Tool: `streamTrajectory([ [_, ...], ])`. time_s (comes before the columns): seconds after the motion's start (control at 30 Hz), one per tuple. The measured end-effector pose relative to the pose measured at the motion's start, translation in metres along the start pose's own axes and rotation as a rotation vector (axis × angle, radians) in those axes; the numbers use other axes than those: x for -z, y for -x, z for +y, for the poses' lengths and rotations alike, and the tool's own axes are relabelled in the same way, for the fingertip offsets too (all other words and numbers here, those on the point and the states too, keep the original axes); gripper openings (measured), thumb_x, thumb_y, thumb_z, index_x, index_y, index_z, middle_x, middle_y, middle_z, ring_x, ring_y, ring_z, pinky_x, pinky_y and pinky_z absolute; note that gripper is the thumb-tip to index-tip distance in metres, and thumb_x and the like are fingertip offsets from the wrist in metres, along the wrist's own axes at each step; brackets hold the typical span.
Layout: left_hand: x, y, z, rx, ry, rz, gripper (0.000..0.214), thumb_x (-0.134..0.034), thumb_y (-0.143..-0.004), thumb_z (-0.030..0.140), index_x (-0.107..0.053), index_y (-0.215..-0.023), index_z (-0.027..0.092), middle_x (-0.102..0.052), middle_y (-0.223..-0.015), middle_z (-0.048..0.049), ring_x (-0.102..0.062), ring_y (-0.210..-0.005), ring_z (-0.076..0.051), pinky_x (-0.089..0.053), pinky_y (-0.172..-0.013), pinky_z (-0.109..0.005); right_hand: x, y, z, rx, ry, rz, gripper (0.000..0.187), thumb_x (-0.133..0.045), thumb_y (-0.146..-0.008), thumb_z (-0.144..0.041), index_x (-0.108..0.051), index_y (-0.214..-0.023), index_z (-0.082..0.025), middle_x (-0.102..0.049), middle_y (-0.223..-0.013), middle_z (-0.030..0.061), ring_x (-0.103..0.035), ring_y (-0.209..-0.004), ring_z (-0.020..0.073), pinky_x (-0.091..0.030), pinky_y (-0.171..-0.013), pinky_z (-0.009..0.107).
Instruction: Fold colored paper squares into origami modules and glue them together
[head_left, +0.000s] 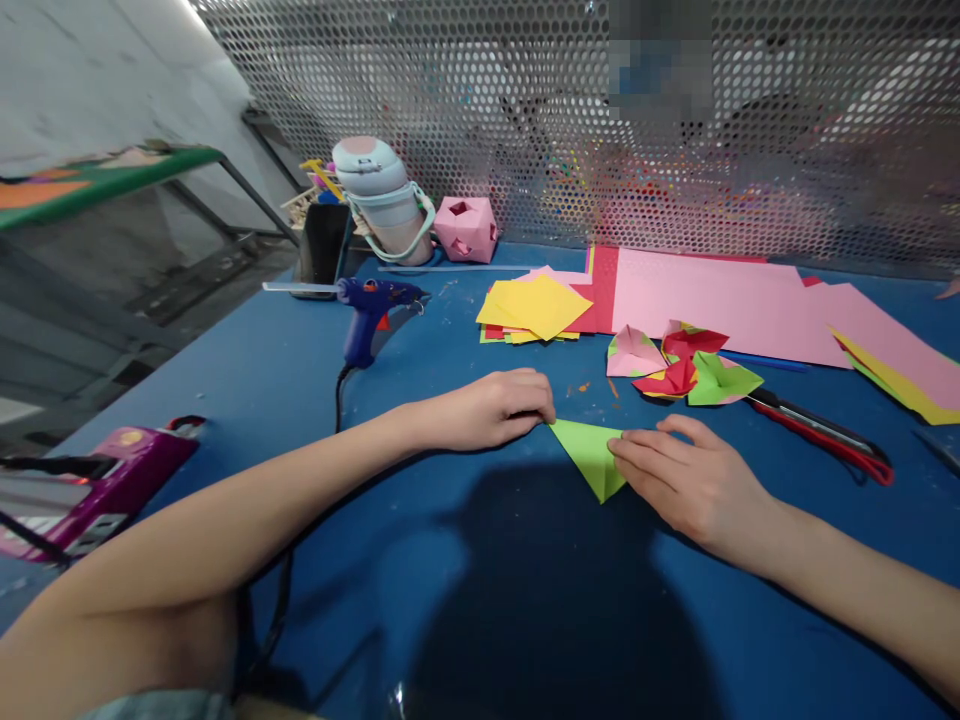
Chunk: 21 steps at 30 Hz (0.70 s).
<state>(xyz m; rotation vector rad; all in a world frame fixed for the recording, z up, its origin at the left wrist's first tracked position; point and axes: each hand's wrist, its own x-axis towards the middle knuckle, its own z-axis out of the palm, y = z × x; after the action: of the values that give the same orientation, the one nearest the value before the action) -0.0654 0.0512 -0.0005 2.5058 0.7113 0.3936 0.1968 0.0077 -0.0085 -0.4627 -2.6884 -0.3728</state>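
A green paper folded into a triangle (590, 452) lies flat on the blue table (480, 560), its tip pointing toward me. My left hand (491, 408) has its fingers curled together and presses on the triangle's left corner. My right hand (686, 478) lies flat with fingers stretched out, its fingertips pressing the triangle's right edge. Neither hand lifts the paper off the table.
Folded paper pieces in pink, red, green (682, 368) lie behind the triangle. Yellow sheets (534, 308) and large pink sheets (720, 300) lie further back. A blue glue gun (369, 312), red-handled scissors (825, 436), a pink paper cube (466, 228), a bottle (381, 198) and a purple device (105, 486) are around.
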Motion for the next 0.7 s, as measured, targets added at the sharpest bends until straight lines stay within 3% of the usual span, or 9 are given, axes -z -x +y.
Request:
streamTrajectory([
  [0.7, 0.0021, -0.0010, 0.0014, -0.004, -0.011, -0.014, 0.023, -0.040, -0.084, 0.007, -0.060, -0.089, 0.014, -0.060, -0.089, -0.0093, -0.052, -0.089, -0.017, -0.043, -0.081, -0.028, 0.0003, 0.0035, 0.0026, 0.036, -0.031, -0.093, 0.025, -0.040, -0.090, -0.009, -0.063, -0.099, -0.015, -0.067, -0.105, 0.0073, -0.060, -0.094, 0.0196, -0.040, -0.091, 0.043],
])
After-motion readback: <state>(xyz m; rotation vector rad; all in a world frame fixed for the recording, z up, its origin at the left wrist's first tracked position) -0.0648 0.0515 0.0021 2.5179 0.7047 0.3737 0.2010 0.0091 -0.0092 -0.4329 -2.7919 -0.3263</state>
